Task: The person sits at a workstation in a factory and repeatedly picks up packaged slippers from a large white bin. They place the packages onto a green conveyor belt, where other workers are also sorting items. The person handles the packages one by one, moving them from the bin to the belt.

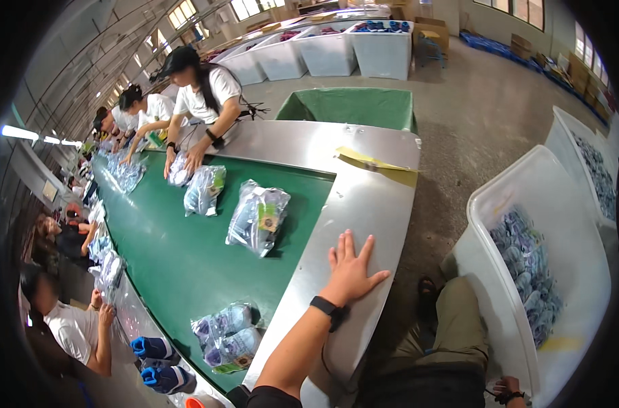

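My left hand [351,270] lies flat on the metal border [323,251] of a green conveyor belt [180,251], fingers spread, holding nothing. A dark band circles its wrist. Low in the view, my right hand [506,387] is beside the wall of a white bin [479,224]; its fingers are small and partly hidden. Nearest my left hand on the belt are two clear bags of pale blue and purple shoes: one bag [258,217] up the belt, another bag [229,336] toward the near end. A third bag [204,190] lies near a co-worker's hands.
Across the belt a co-worker in a black cap [207,95] handles a bag; more people line both sides. Blue shoes [163,374] stand at lower left. A green bin [350,105] adjoins the far border. Bagged shoes [523,272] fill the white bin; more white bins [326,54] stand behind.
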`<state>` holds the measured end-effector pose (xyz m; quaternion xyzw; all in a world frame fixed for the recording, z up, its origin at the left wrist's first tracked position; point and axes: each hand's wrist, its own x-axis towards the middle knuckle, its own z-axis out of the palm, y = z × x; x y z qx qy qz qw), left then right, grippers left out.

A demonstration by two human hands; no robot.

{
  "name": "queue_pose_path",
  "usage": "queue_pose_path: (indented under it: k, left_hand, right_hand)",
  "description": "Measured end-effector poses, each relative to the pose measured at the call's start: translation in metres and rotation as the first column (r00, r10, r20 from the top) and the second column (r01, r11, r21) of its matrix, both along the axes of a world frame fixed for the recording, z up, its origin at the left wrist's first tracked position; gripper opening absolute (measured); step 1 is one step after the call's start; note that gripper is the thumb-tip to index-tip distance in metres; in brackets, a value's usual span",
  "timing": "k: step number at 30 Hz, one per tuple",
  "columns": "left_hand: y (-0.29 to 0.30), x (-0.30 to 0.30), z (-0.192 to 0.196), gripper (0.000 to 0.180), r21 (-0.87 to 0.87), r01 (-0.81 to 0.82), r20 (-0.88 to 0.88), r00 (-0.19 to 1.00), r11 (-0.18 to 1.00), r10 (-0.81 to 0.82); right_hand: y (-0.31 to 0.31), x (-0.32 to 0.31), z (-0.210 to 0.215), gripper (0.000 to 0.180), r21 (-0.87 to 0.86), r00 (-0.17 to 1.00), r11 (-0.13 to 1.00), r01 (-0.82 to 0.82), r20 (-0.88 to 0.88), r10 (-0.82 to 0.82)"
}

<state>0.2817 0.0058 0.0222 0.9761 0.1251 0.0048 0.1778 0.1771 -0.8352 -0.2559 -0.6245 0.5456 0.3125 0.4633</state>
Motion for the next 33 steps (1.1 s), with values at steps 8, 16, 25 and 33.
queue_pose_path:
  k: [8, 16, 25, 33]
  left_hand:
    - [0.007, -0.003, 0.002, 0.094, -0.013, 0.003, 0.003, 1.0, 1.0, -0.003]
    - [0.011, -0.004, -0.001, 0.093, -0.037, 0.016, 0.037, 0.999, 0.999, -0.015]
    - [0.013, -0.008, -0.003, 0.09, -0.009, 0.027, 0.089, 0.996, 1.0, -0.026]
    - [0.024, 0.005, -0.007, 0.086, 0.083, 0.162, 0.018, 0.986, 0.983, -0.164]
  right_hand:
    - [0.017, -0.043, 0.096, 0.049, -0.074, 0.987, 0.986, -0.148, 0.056, 0.152]
    - [0.008, -0.06, 0.166, 0.04, -0.183, 0.967, 0.955, -0.234, 0.056, 0.248]
    - [-0.04, -0.048, 0.288, 0.033, -0.32, 0.839, 0.838, -0.442, 0.183, 0.512]
    - [0.135, -0.016, 0.241, 0.069, 0.337, 0.719, 0.645, -0.686, 0.18, 0.671]
